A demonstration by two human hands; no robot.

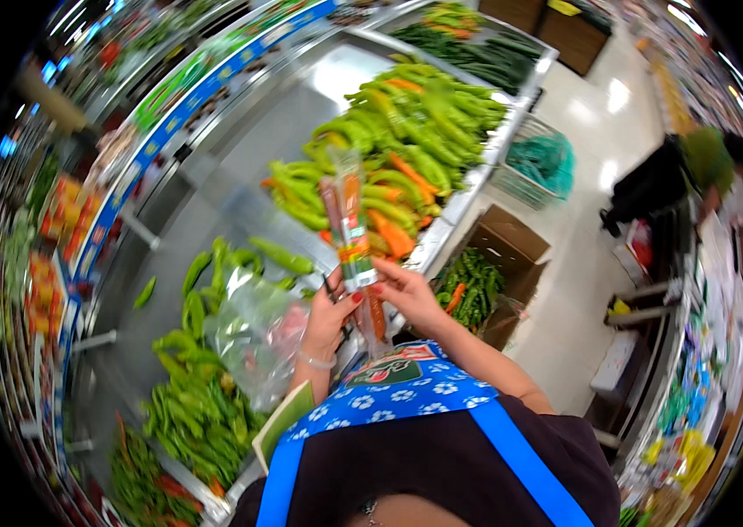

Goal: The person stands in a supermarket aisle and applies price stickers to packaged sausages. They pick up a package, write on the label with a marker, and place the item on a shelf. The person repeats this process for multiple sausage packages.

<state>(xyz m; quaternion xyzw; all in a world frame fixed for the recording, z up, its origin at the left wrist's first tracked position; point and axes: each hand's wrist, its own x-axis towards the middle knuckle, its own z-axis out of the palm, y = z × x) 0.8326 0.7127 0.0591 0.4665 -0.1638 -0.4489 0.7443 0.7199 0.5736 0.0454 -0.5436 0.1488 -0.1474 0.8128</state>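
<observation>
In front of my apron, both hands are closed around long, narrow clear plastic packets [354, 237] with reddish sticks inside and a bright printed label. My left hand [328, 323] grips the lower end from the left; a small dark thing shows by its fingers, too unclear to name. My right hand [408, 296] pinches the same end from the right. Below the hands hangs another reddish-brown length in clear wrap [378, 318]. A clear plastic bag [253, 329] with pinkish contents lies beside my left wrist. Beyond the packets is a heap of light green and orange peppers [415, 132].
A metal display counter [257, 140] holds more green peppers [200, 408] at the left. Right of it are a cardboard box [512, 237] of peppers and a crate [525, 162] with a green bag. Another person [683, 176] bends over shelving at the right.
</observation>
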